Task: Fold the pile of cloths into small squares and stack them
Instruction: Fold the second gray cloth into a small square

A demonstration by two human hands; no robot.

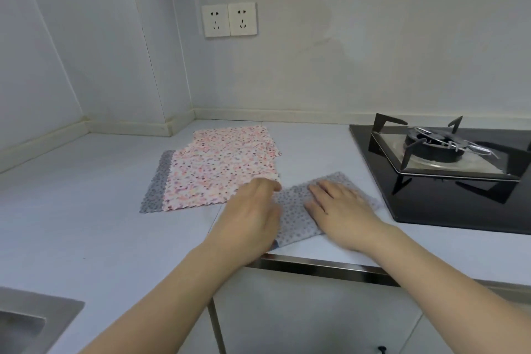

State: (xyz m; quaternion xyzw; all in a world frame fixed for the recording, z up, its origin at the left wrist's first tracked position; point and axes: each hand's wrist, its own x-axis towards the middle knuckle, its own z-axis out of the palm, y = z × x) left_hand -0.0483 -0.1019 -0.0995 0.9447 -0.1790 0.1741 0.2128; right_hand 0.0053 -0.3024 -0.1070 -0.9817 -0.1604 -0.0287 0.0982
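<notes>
Both hands are down on the grey spotted cloth (296, 210) here, which lies folded into a narrow strip near the front edge of the pale countertop (100, 210), just left of the black gas hob (448, 181). The right hand (339, 210) lies flat on the strip's right half, fingers straight and spread, pressing the fabric to the counter. The left hand (253, 215) covers the strip's left end, palm down; it's smeared with motion blur, so whether those fingers are pinching the cloth or only resting on it I cannot tell. Just behind and to the left sits the pile of cloths (218, 169): pink floral ones laid flat on top, overlapping, with a grey spotted one peeking out along the left edge underneath. The pile's near right corner almost touches the left hand's fingertips. A steel sink (34, 319) shows at bottom left, and twin wall sockets (229, 19) hang above the corner.
</notes>
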